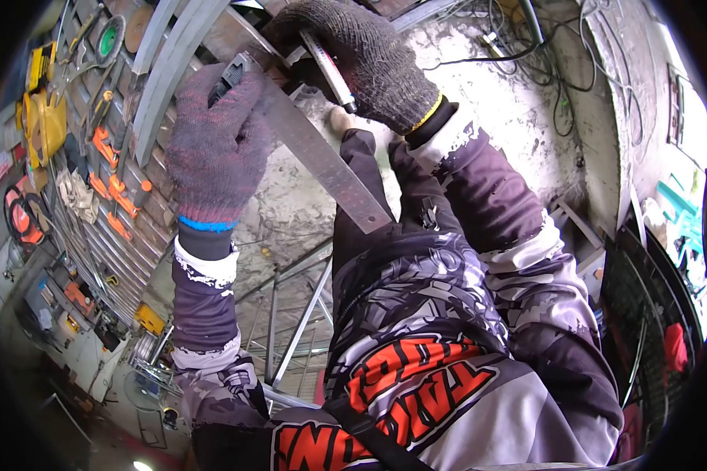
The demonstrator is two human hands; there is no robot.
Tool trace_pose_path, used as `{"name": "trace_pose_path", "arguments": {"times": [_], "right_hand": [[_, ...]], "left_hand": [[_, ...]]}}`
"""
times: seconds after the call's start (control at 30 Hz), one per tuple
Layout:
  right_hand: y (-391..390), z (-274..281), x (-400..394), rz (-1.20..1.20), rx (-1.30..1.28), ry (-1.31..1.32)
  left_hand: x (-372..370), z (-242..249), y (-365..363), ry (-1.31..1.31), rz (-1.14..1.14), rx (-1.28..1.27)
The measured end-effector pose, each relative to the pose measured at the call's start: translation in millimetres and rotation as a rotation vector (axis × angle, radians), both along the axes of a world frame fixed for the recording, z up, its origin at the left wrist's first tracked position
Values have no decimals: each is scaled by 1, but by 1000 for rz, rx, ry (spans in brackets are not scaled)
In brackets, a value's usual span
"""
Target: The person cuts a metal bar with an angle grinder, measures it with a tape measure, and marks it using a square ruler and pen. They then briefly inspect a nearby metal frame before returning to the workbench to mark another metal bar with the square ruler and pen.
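Observation:
My left hand [218,141], in a dark knitted glove with a blue cuff, is closed around the dark head of a steel square [330,161]. The square's flat metal blade slants down to the right, with a small hole near its end. A white paint marker [328,71] is gripped in my right hand [377,63], gloved in dark knit with a yellow cuff. The marker's dark end points down toward the blade. Both hands are close to a metal bar [251,35] at the top; the right fingertips are partly hidden.
Grey steel bars [161,78] curve past my left hand. On the slatted surface at left lie orange clamps [106,149], a yellow tool [43,129] and a green-centred disc [110,35]. Cables [562,86] run over the floor at upper right. Metal framing [298,314] stands below.

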State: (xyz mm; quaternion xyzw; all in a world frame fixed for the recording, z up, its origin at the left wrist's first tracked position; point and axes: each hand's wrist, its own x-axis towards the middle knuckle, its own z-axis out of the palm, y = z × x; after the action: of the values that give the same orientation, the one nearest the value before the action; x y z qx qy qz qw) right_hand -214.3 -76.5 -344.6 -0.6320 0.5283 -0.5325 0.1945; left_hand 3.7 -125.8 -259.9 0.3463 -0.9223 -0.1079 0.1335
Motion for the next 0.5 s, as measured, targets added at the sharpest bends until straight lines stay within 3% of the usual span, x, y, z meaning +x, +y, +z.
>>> {"name": "trace_pose_path", "arguments": {"times": [0.5], "right_hand": [[-6,1,2,15,-48,-9]], "left_hand": [[-2,2,-1,2,3,-18]]}}
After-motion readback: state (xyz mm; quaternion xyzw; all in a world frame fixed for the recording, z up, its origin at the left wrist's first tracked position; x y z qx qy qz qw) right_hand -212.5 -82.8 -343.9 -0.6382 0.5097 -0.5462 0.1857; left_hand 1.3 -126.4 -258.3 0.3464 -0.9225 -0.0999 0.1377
